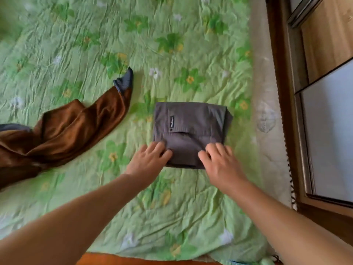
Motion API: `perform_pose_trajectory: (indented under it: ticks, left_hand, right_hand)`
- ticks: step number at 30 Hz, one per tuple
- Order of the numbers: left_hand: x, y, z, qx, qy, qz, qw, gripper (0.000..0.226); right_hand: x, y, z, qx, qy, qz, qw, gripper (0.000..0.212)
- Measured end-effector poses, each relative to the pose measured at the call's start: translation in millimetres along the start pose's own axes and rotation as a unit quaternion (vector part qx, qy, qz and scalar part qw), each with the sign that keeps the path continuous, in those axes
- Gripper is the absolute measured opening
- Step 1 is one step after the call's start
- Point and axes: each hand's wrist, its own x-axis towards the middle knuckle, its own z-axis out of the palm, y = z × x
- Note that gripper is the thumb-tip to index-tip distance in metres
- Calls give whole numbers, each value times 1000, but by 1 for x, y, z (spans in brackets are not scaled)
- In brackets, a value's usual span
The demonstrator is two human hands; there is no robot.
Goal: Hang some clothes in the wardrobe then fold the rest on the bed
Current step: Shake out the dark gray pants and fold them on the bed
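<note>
Evidently soft and light, the folded grey garment [189, 131] lies on the green bed [172, 207] in the head view, toward its right side. The left hand [150, 159] and right hand [219, 161] rest on its near edge, fingers spread and fairly straight, gripping nothing. Lifted by one corner it would likely slump open, so sliding under both near corners seems safest. A limp brown garment [72, 131] lies unfolded, apart to the left.
</note>
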Motion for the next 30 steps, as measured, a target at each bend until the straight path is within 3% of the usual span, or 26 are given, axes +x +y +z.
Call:
perform_pose_trajectory:
  ticks: [2,3,6,8,13,20,23,25,30]
  left_hand:
    - [-29,12,42,-29,-60,-16,998,61]
    - [-37,14,57,-52,-54,-30,997,60]
    - [-26,14,74,-104,64,-66,990,49]
    - [2,13,77,-108,101,-80,986,52]
    - [57,7,104,-96,70,-101,988,71]
    - [67,1,120,-110,13,-107,988,68]
    - [70,-8,102,-132,39,-119,983,65]
    - [86,-21,95,-113,80,-116,983,64]
    - [131,-47,110,-97,89,-114,985,69]
  right_hand:
    - [-34,-21,41,21,-119,23,992,47]
    - [-44,-26,55,38,-142,38,988,57]
    - [-31,-28,71,93,-36,67,993,45]
    - [-4,-21,78,99,31,68,992,46]
    - [45,-10,114,41,-34,98,994,81]
    - [56,-9,135,57,-100,110,987,83]
    - [59,4,113,125,-14,133,983,75]
    - [74,22,109,94,46,142,984,68]
    - [116,63,137,60,-2,179,982,79]
